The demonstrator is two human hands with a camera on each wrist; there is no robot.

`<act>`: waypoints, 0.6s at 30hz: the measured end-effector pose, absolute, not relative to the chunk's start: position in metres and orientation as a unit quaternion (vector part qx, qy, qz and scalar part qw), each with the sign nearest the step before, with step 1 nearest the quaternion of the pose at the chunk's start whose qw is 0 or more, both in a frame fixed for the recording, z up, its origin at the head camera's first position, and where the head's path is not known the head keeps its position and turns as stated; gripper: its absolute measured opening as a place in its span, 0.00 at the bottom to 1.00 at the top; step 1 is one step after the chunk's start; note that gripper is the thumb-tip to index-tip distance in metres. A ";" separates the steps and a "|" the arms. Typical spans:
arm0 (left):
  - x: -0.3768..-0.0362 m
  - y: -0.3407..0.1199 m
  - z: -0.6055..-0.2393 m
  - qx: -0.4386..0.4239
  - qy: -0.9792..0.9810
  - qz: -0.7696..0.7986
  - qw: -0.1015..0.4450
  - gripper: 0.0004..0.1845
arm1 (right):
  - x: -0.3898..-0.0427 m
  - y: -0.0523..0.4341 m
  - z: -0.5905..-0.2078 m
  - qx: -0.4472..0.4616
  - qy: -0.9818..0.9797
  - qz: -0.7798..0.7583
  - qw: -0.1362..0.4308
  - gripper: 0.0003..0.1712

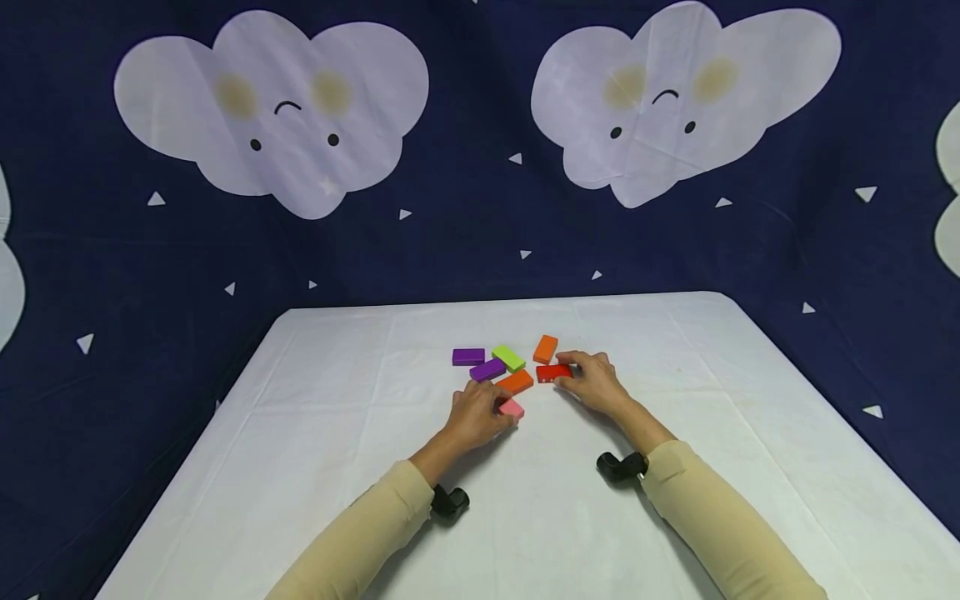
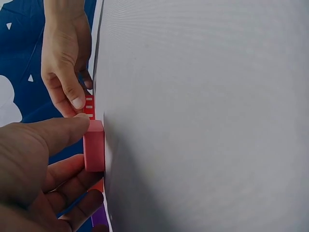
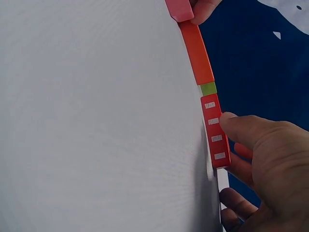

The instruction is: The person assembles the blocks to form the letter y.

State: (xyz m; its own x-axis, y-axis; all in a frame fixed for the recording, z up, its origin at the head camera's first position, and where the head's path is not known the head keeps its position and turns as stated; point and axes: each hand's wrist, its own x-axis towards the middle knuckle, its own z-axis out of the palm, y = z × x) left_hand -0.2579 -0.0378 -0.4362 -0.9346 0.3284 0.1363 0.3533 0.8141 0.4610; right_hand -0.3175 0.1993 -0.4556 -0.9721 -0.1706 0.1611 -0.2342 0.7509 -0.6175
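Observation:
Several flat coloured blocks lie near the middle of the white table (image 1: 315, 467). My left hand (image 1: 474, 414) pinches a pink block (image 1: 512, 408) between thumb and fingers; the left wrist view shows that pink block (image 2: 94, 146) under the thumb. My right hand (image 1: 592, 379) holds a red block (image 1: 553, 372) with white marks; in the right wrist view the thumb rests on the red block (image 3: 215, 133). Between the hands lies an orange block (image 1: 516, 382). Behind it are two purple blocks (image 1: 488, 369) (image 1: 468, 357), a green block (image 1: 507, 357) and another orange block (image 1: 545, 349).
A dark blue cloth backdrop (image 1: 480, 233) with white clouds hangs behind the table and down both sides. Black wrist cameras (image 1: 450, 502) (image 1: 618, 467) sit under each forearm. The table's cloth stretches bare to the left, right and front of the blocks.

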 end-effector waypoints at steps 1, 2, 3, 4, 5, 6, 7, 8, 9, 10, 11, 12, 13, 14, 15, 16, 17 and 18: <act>-0.258 -0.038 -0.436 -0.179 -0.952 -0.247 0.025 0.21 | -0.318 0.199 -0.456 0.107 -0.935 0.336 0.047 0.26; -0.258 -0.038 -0.437 -0.178 -0.952 -0.248 0.024 0.21 | -0.318 0.199 -0.456 0.107 -0.935 0.335 0.047 0.26; -0.258 -0.038 -0.437 -0.177 -0.952 -0.247 0.023 0.21 | -0.318 0.200 -0.456 0.106 -0.935 0.335 0.046 0.26; -0.258 -0.038 -0.437 -0.177 -0.953 -0.246 0.022 0.21 | -0.318 0.200 -0.456 0.106 -0.936 0.334 0.045 0.26; -0.259 -0.038 -0.437 -0.176 -0.953 -0.245 0.021 0.21 | -0.318 0.200 -0.456 0.106 -0.936 0.333 0.045 0.25; -0.259 -0.038 -0.437 -0.176 -0.953 -0.245 0.020 0.21 | -0.317 0.200 -0.456 0.106 -0.936 0.332 0.045 0.25; -0.259 -0.038 -0.437 -0.175 -0.954 -0.244 0.018 0.21 | -0.317 0.200 -0.456 0.106 -0.936 0.331 0.044 0.25; -0.259 -0.038 -0.438 -0.175 -0.954 -0.244 0.018 0.21 | -0.317 0.200 -0.456 0.107 -0.937 0.331 0.044 0.25; -0.259 -0.038 -0.438 -0.176 -0.953 -0.244 0.018 0.21 | -0.316 0.200 -0.456 0.107 -0.937 0.330 0.044 0.25; -0.259 -0.038 -0.438 -0.176 -0.953 -0.246 0.018 0.21 | -0.316 0.200 -0.456 0.109 -0.937 0.328 0.045 0.25; -0.259 -0.038 -0.438 -0.176 -0.953 -0.246 0.016 0.21 | -0.316 0.200 -0.456 0.110 -0.938 0.326 0.046 0.25; -0.259 -0.038 -0.438 -0.175 -0.953 -0.248 0.015 0.21 | -0.315 0.200 -0.456 0.111 -0.938 0.325 0.047 0.25; -0.259 -0.039 -0.438 -0.174 -0.952 -0.250 0.014 0.21 | -0.315 0.200 -0.456 0.111 -0.938 0.325 0.047 0.25; -0.259 -0.039 -0.438 -0.174 -0.952 -0.251 0.014 0.21 | -0.315 0.200 -0.456 0.110 -0.938 0.326 0.048 0.25; -0.259 -0.039 -0.438 -0.173 -0.952 -0.253 0.012 0.21 | -0.315 0.200 -0.456 0.110 -0.938 0.326 0.049 0.24; -0.258 -0.039 -0.438 -0.171 -0.952 -0.254 0.010 0.22 | -0.315 0.200 -0.456 0.110 -0.937 0.327 0.050 0.24; -0.258 -0.039 -0.438 -0.170 -0.952 -0.255 0.008 0.22 | -0.315 0.200 -0.457 0.108 -0.937 0.328 0.050 0.24; -0.258 -0.039 -0.437 -0.169 -0.951 -0.258 0.008 0.22 | -0.315 0.200 -0.457 0.107 -0.937 0.330 0.050 0.24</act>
